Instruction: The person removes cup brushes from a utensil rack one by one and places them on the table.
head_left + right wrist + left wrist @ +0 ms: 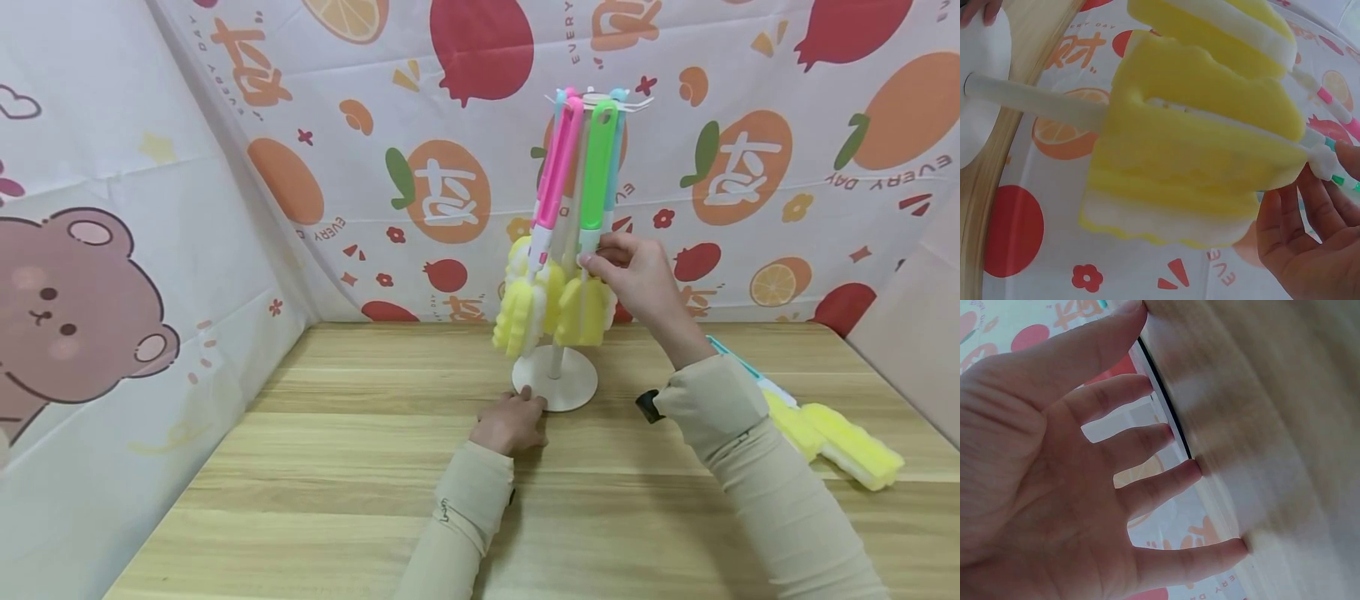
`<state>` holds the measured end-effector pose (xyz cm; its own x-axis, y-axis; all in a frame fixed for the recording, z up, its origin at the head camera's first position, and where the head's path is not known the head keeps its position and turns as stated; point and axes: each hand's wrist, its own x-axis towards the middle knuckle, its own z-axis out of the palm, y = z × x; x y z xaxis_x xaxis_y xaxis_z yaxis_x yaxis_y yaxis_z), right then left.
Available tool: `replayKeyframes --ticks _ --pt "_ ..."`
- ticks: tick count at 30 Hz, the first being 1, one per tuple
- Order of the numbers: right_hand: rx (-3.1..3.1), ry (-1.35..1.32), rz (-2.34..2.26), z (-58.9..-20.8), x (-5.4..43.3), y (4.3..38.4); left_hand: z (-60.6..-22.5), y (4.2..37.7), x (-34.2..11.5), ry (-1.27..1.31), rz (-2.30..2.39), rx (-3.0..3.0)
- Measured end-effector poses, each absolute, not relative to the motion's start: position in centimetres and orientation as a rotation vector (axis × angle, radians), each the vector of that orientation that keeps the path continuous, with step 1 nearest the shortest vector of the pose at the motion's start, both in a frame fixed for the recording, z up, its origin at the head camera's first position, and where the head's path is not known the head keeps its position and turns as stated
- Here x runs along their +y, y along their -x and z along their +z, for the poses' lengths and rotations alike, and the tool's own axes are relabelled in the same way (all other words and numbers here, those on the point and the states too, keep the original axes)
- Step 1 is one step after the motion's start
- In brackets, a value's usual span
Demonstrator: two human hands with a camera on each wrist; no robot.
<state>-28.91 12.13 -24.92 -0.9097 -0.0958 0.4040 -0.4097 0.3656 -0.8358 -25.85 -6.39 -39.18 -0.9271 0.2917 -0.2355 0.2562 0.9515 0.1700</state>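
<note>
A white stand with a round base (577,383) carries several sponge brushes hung from its top hooks. My right hand (633,271) pinches the white neck of the green-handled sponge brush (598,167), whose yellow sponge head hangs below the fingers. In the right wrist view, yellow-and-white sponge heads (1191,150) hang around the post (1035,100) beside my right hand. Left of the green one hangs a pink-handled sponge brush (555,167); a blue-handled brush (617,150) hangs behind. My left hand (512,421), fingers fairly straight and spread, touches the base's near-left edge.
On the right of the wooden table (330,500), beyond my right forearm, lie yellow sponge heads (851,442) with a teal-handled brush (738,357) partly hidden by the sleeve. A fruit-printed cloth (465,58) stands behind the table, and a bear-printed cloth (82,308) on the left.
</note>
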Motion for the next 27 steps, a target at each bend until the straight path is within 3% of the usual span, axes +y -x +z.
replayKeyframes --ticks 27 --pt "-2.194 -0.552 1.474 -25.52 12.28 28.28 -39.28 25.83 -6.33 -0.409 0.193 2.850"
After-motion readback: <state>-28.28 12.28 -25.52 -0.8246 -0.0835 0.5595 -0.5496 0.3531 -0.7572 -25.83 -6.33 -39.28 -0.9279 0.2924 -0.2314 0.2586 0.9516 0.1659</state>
